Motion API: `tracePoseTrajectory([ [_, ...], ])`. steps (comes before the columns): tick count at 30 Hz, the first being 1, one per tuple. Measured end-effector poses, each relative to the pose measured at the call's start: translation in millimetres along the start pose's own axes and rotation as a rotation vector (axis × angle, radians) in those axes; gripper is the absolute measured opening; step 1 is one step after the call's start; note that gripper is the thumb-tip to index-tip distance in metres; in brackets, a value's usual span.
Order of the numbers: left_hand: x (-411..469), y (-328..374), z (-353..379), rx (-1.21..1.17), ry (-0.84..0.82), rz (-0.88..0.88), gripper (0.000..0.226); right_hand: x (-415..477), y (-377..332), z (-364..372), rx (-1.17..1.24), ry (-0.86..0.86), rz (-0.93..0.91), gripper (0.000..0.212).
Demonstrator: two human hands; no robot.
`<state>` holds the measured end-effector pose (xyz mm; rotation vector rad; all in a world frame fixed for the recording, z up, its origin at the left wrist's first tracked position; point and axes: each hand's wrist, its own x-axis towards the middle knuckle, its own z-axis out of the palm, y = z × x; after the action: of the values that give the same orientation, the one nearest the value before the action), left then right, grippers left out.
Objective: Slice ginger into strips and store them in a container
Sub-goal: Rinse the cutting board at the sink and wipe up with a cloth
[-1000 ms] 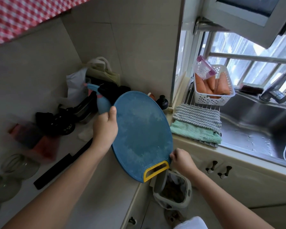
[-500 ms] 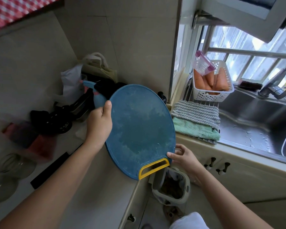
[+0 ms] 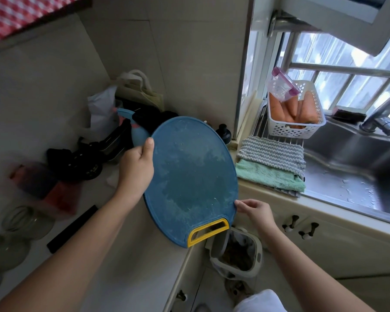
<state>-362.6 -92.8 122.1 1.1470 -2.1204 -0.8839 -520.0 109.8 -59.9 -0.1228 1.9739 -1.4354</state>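
Note:
A round blue cutting board [image 3: 189, 176] with a yellow handle slot [image 3: 208, 231] lies tilted over the counter's corner, its surface streaked with pale residue. My left hand [image 3: 136, 170] grips its left rim, thumb on top. My right hand [image 3: 252, 210] pinches the lower right rim beside the handle. A black-handled knife [image 3: 71, 228] lies on the counter to the left. No ginger shows on the board. Glass jars [image 3: 27, 221] stand at the far left, blurred.
A small bin [image 3: 236, 253] stands on the floor below the board's handle end. Folded cloths [image 3: 270, 165] lie beside the steel sink [image 3: 351, 167]. A white basket of carrots [image 3: 295, 113] sits on a rack. Bags, a spray bottle [image 3: 136, 131] and dark utensils crowd the corner.
My right hand has gone from a closed grip under the board's lower edge to a fingertip pinch on its right rim. The board has settled slightly flatter; my left hand keeps its hold.

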Motion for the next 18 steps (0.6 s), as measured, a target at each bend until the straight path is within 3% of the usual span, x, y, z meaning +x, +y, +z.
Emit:
tracePoseTrajectory([
  [8,-1.5,-1.8,-2.0,0.015,0.01,-0.01,0.052,5.2,8.2,-4.2,-0.295,0.095,-0.006,0.014],
  [10,-1.8,-1.0,-1.1,-0.001,0.01,-0.014,0.052,1.9,2.7,-3.3,-0.215,0.095,-0.039,0.006],
  [14,-3.1,1.7,0.5,-0.02,0.001,-0.003,0.051,-0.7,-7.0,1.7,-0.043,-0.008,0.039,0.019],
  [18,-2.2,0.6,-0.2,-0.029,-0.001,-0.005,0.052,-0.8,-10.9,0.6,0.007,0.002,0.102,0.016],
])
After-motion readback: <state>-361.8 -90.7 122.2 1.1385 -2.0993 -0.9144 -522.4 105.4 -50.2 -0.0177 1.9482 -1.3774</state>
